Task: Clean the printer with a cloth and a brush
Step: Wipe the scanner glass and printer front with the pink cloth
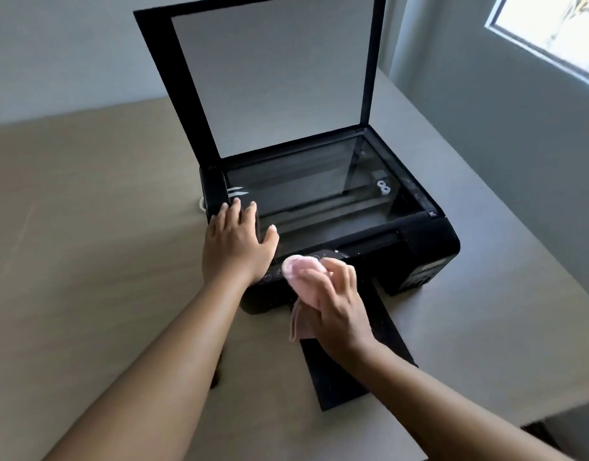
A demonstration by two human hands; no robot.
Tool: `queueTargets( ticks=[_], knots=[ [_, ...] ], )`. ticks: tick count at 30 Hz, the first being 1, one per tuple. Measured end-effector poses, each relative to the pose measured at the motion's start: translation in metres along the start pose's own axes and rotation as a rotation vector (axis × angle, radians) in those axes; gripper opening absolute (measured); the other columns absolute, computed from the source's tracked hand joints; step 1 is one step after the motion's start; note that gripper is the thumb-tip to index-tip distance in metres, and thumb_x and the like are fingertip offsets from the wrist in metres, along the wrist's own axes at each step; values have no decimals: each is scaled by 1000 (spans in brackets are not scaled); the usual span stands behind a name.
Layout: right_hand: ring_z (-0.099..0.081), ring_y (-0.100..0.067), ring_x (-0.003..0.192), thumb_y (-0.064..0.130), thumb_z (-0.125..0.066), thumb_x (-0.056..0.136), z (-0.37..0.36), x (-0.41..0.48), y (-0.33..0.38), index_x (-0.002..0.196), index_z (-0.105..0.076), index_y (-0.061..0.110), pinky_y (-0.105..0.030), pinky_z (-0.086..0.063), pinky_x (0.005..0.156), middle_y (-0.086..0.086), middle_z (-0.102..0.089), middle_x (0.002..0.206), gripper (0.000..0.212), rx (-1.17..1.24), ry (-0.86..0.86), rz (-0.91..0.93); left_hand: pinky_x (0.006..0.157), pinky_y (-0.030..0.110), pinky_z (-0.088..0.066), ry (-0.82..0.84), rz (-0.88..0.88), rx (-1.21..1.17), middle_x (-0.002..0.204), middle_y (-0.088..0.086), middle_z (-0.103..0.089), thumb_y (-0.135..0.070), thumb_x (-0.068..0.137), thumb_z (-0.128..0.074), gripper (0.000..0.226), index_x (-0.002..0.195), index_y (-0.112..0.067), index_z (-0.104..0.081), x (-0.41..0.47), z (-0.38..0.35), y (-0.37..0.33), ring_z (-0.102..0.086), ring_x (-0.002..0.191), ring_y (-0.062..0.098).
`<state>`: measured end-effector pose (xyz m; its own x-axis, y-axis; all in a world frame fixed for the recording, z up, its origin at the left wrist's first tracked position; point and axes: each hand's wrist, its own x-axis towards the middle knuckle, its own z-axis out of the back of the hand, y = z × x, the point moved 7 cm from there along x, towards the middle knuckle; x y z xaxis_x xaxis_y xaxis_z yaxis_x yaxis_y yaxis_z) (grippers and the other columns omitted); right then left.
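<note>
A black printer (426, 241) stands on the table with its scanner lid (273, 74) raised upright, the glass bed (319, 191) exposed. My left hand (236, 244) rests flat with straight fingers on the printer's front left corner. My right hand (339, 304) grips a bunched pink cloth (298, 271) and presses it on the control panel at the printer's front edge. The cloth's loose end hangs below my hand. The black output tray (339, 377) sticks out toward me under my right wrist. No brush is in view.
The beige table (103, 227) spreads wide on the left and right of the printer. A white cable end (201, 204) shows at the printer's left side. A grey wall and a window (552, 31) are at the right; the table's near right edge drops off.
</note>
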<state>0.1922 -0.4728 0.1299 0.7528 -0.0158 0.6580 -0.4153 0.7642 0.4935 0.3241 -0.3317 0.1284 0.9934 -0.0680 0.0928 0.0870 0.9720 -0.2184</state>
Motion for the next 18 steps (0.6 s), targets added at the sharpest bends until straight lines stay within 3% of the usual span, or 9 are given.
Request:
queueTargets(
  ticks=[3,4,6,8,10,12,15,18],
  knots=[
    [-49,10,107,24,-48,98,16,-23,-46,115,-40,23,-10,-38,88,6,-49,128,18,385,-445,-833,119,39,-11,-10,-11,-3,158,7,-24,-53,90,-36,65,148,-22,-33,1,-1,0,-15,146,25],
    [-48,12,110,25,-45,101,9,-33,-60,117,-38,22,-10,-36,89,5,-48,137,18,472,-581,-1057,119,40,-11,-13,-14,-5,158,8,-25,-53,90,-37,66,147,-21,-33,2,-1,0,-16,146,25],
    [-49,-4,120,20,-40,102,-6,-37,-77,125,-36,14,-16,-35,93,3,-47,143,24,578,-796,-1313,118,41,-12,-14,-27,-5,158,8,-25,-53,90,-37,66,147,-21,-34,2,-2,0,-17,146,26],
    [-53,-20,118,15,-40,102,-20,-34,-81,129,-39,3,-15,-35,85,-7,-53,133,29,579,-962,-1436,118,42,-12,-14,-26,-4,158,9,-25,-53,90,-37,66,147,-21,-34,2,-2,1,-17,145,27],
    [-56,-29,109,23,-39,102,-43,-38,-69,128,-43,2,-19,-34,74,-16,-55,126,33,554,-1007,-1577,118,43,-12,-15,-29,-2,157,10,-26,-52,90,-37,66,147,-20,-34,2,-3,1,-17,145,28],
    [-57,-37,109,38,-35,97,-68,-45,-46,124,-46,5,-31,-42,81,-19,-58,122,44,550,-994,-1671,118,44,-12,-11,-38,1,157,11,-27,-52,90,-37,66,147,-19,-34,3,-3,1,-19,145,29],
    [-58,-38,110,50,-35,80,-100,-50,-18,116,-46,5,-43,-46,93,-17,-63,120,59,557,-870,-1643,117,45,-14,-21,-53,1,155,13,-30,-50,89,-39,65,145,-17,-36,3,-3,-1,-22,143,31],
    [-59,-28,111,24,-42,95,-108,-57,-3,119,-44,14,-34,-44,93,-9,-62,124,26,732,-720,-1653,117,46,-15,-23,-55,-13,154,13,-32,-49,89,-41,65,145,-16,-37,2,-3,1,-22,143,31]
  ],
)
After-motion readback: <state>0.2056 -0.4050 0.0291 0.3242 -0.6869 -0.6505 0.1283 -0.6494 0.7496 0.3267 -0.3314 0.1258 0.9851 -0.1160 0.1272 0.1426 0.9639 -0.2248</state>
